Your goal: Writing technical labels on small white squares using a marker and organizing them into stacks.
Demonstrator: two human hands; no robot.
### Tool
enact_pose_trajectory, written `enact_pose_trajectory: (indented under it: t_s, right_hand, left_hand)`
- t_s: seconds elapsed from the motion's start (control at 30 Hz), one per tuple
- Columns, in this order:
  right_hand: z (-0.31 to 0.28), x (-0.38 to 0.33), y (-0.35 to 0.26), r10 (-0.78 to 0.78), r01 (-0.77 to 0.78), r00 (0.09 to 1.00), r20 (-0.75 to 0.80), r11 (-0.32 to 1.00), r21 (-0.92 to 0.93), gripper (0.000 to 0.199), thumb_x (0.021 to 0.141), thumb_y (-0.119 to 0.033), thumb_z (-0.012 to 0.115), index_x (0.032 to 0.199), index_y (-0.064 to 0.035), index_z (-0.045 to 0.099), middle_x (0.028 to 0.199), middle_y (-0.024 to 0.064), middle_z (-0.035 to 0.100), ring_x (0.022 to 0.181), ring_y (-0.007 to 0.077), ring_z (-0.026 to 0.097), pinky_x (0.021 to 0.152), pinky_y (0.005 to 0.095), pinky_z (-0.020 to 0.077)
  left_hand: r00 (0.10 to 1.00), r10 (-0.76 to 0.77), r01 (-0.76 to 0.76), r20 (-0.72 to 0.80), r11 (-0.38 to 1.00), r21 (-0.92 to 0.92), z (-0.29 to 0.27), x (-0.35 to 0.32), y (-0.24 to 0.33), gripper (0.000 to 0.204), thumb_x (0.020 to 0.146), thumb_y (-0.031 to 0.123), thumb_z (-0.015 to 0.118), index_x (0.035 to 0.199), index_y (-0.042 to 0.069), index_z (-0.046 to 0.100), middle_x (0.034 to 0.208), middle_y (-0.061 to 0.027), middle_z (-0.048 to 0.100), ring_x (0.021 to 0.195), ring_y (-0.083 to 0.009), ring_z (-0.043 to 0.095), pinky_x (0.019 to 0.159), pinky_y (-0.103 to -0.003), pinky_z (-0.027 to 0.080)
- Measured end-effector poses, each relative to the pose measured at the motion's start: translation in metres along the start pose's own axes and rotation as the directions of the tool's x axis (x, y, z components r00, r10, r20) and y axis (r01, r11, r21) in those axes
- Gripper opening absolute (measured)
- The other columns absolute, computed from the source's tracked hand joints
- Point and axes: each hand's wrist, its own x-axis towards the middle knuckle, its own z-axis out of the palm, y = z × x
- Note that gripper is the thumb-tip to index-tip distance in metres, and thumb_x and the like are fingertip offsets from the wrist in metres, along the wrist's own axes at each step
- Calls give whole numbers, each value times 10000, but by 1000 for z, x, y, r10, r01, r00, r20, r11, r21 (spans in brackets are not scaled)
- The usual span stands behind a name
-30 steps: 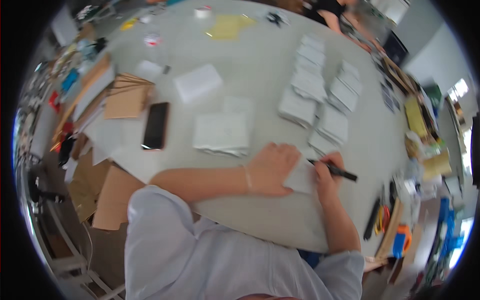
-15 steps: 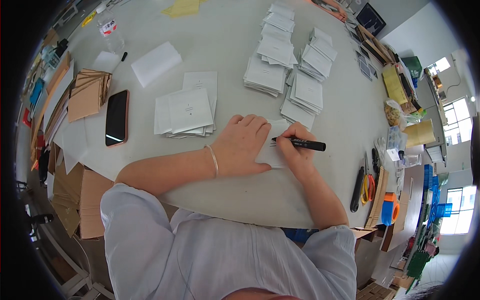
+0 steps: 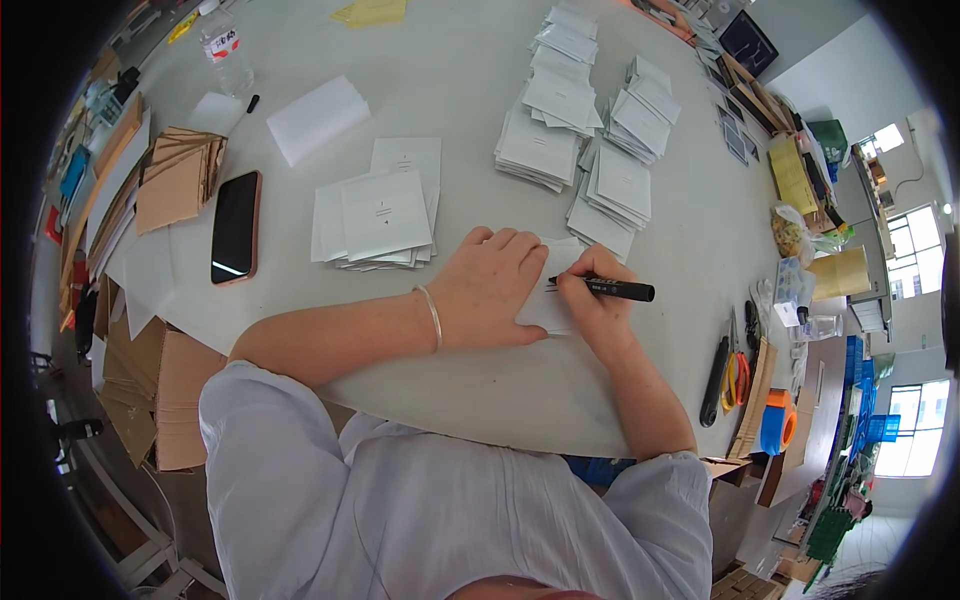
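Note:
My left hand [image 3: 488, 290] lies flat on a white paper packet [image 3: 556, 312], fingers stretched out and its thumb along the near edge. Pinched in my right hand [image 3: 602, 310] is a black marker [image 3: 628, 290], its tip at the packet beside a few short dark strokes. Both hands cover much of that packet. Left of them sits a loose pile of similar white packets [image 3: 385, 215], the top one bearing handwritten black marks. Beyond my hands, more packets stand in two overlapping rows, a longer left row [image 3: 537, 150] and a right row [image 3: 612, 188].
A phone [image 3: 235, 228], cardboard pieces [image 3: 180, 180], a folded white sheet [image 3: 318, 120] and a water bottle [image 3: 229, 62] are on the left. Along the right edge lie a black-handled cutter [image 3: 714, 382], orange-handled scissors [image 3: 737, 382] and a tape roll [image 3: 778, 424]. Yellow paper [image 3: 370, 10] lies far off.
The whole view has shifted slightly. My left hand still rests on the packet, and my right hand keeps the marker tip at almost the same spot.

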Motion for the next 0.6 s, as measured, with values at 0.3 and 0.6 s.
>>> enact_pose_trajectory:
  t_s: [0.3, 0.6]
  right_hand:
    - [-5, -8, 6, 1, 6, 999, -46, 989, 151, 121, 680, 24, 586, 638, -22, 482, 602, 4, 476, 568, 67, 389, 524, 228, 339]
    - [-7, -15, 2, -88, 87, 996, 6, 992, 91, 113, 670, 29, 581, 632, -21, 486, 595, 13, 484, 556, 74, 405, 510, 236, 342]
  left_hand:
    - [1000, 15, -15, -12, 1000, 14, -3, 2, -2, 749, 613, 433, 705, 1138, -45, 467, 1140, -154, 474, 1050, -285, 472, 927, -401, 346]
    - [1000, 14, -14, -19, 999, 29, -1, 0, 1, 750, 619, 435, 705, 1138, -51, 465, 1143, -163, 471, 1051, -290, 470, 926, -404, 346]
